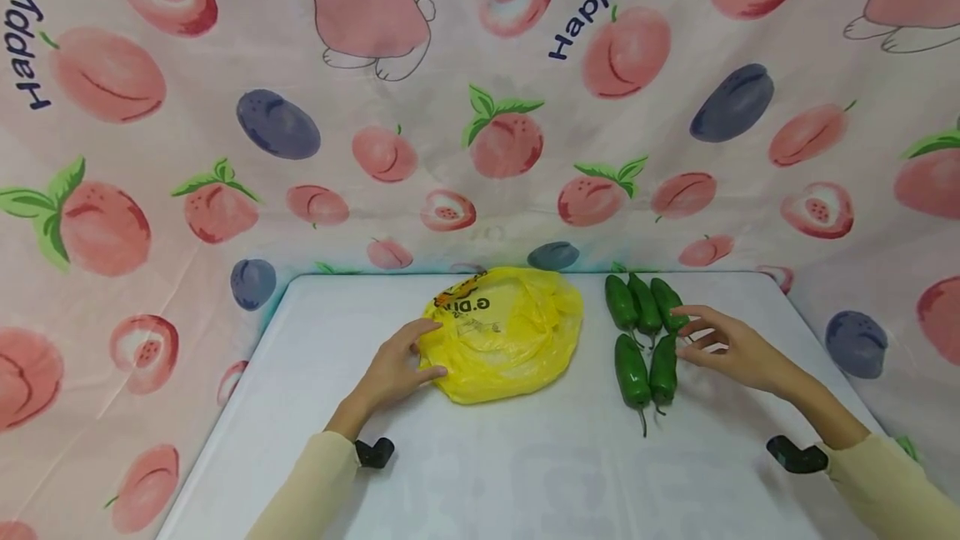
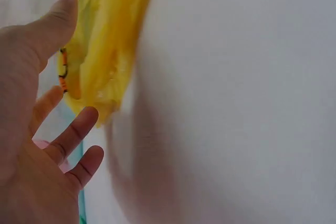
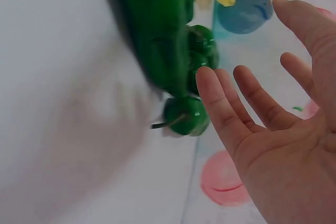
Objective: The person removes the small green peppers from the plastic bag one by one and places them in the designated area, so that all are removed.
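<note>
A yellow plastic bag with dark printing lies on the white table, its mouth spread in a rounded shape. My left hand is at the bag's left edge, thumb and fingers spread apart; in the left wrist view the bag shows beyond the fingertips. Several green peppers lie right of the bag in two rows, three behind and two in front. My right hand is at their right side, fingers loosely extended toward the peppers. The right wrist view shows its open palm beside the green peppers, with nothing gripped.
The white table meets a fabric backdrop printed with fruit, which also hangs at both sides. A black wrist mount sticks out from the left sleeve, another black mount from the right sleeve.
</note>
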### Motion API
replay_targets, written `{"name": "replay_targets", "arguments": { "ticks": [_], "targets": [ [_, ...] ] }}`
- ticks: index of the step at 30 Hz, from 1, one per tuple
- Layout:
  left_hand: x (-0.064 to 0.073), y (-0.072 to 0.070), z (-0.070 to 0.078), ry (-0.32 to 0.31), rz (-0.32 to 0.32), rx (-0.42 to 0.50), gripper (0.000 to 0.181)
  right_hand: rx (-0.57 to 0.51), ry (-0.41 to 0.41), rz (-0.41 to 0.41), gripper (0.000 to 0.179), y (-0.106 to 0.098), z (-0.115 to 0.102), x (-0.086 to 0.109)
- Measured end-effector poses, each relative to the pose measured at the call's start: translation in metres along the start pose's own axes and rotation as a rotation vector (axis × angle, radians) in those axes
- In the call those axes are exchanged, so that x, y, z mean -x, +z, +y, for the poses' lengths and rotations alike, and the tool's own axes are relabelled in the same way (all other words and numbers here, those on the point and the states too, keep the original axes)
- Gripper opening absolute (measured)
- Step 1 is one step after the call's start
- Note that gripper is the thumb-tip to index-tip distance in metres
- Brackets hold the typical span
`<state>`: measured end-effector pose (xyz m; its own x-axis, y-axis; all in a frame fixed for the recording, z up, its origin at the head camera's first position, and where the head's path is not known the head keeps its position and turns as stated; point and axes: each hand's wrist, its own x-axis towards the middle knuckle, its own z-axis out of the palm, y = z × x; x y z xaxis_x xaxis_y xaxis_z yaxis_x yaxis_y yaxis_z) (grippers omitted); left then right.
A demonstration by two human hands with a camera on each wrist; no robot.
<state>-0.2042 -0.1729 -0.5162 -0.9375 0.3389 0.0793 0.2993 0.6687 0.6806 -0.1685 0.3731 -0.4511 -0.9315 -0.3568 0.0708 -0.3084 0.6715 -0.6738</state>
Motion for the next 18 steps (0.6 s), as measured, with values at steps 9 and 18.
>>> {"name": "replay_targets", "arguments": {
  "ticks": [9, 18],
  "targets": [
    [0.010, -0.022, 0.002, 0.008, 0.052, 0.091, 0.077, -0.039, -0.028, 0.046, 0.062, -0.001, -0.013, -0.011],
    [0.012, -0.026, 0.000, 0.040, 0.071, -0.045, 0.080, 0.006, -0.017, 0.058, 0.069, 0.001, -0.026, -0.019]
  ]
}}
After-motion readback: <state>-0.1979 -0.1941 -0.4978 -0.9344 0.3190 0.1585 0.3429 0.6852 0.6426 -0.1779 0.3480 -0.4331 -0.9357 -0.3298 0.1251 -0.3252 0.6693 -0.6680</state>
